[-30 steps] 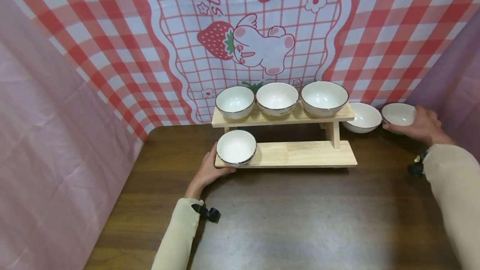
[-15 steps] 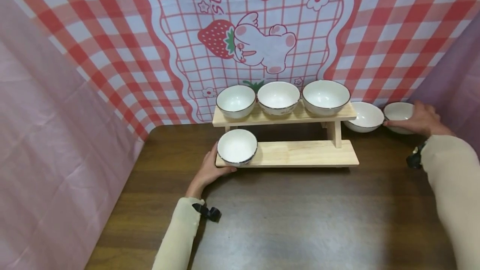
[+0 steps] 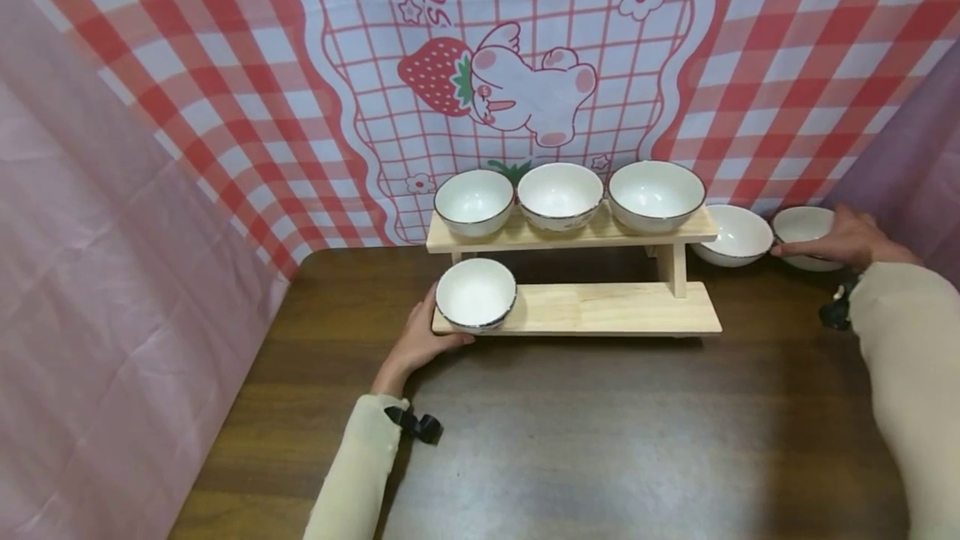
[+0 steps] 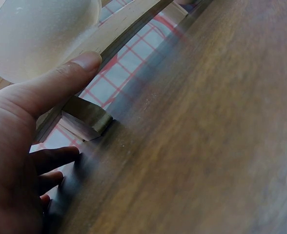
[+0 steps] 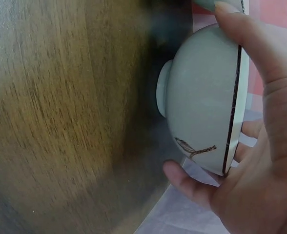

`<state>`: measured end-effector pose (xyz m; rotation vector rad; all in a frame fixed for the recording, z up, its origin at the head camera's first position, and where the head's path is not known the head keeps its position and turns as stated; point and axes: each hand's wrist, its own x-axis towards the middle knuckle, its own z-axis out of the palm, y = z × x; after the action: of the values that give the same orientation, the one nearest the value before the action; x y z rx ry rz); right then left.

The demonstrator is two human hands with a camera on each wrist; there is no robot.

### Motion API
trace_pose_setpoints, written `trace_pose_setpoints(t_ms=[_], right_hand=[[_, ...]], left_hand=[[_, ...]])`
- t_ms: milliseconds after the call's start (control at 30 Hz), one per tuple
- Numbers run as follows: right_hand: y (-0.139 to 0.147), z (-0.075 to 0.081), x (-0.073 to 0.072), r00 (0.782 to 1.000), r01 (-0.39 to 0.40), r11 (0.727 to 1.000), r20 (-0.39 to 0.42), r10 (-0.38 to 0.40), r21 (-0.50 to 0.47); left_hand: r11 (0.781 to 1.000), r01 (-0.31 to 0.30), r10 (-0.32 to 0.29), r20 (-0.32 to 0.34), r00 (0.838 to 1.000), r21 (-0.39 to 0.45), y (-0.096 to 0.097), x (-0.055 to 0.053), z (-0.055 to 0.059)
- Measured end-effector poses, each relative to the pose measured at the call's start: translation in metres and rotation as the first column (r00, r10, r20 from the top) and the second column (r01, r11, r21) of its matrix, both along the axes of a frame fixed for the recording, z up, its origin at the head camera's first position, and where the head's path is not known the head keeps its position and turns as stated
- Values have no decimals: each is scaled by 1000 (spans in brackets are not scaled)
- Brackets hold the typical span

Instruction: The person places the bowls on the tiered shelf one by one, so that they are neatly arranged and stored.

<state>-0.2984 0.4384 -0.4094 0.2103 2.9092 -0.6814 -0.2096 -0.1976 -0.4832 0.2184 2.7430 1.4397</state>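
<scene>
At the back right of the table, my right hand (image 3: 851, 240) spans a white bowl (image 3: 798, 225) with a dark rim. In the right wrist view, the thumb lies over the rim of this bowl (image 5: 202, 92) and the fingers reach round its other side. My left hand (image 3: 416, 344) is at the left end of a two-tier wooden stand (image 3: 600, 307), beside a white bowl (image 3: 475, 294) on the lower tier. The left wrist view has its thumb (image 4: 65, 80) stretched along the plank's front edge, with loose fingers (image 4: 58, 158) below the plank.
The upper tier bears three bowls: a left one (image 3: 474, 202), a middle one (image 3: 560, 194) and a right one (image 3: 656, 194). Another bowl (image 3: 733, 236) stands on the table (image 3: 570, 432) between the stand and my right hand. A checked cloth (image 3: 247, 107) hangs behind.
My right wrist and sleeve have lifted slightly while the hand stays at the far right bowl. The left hand keeps its place, and the head view has shifted a little.
</scene>
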Motion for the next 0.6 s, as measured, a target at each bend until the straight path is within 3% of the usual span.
trace_pose_setpoints(t_ms=[600], right_hand=[[3,-5,4,997,33,999,-76,-32,17]], left_hand=[[1000,14,-14,-18,1000,11,0,0,1]])
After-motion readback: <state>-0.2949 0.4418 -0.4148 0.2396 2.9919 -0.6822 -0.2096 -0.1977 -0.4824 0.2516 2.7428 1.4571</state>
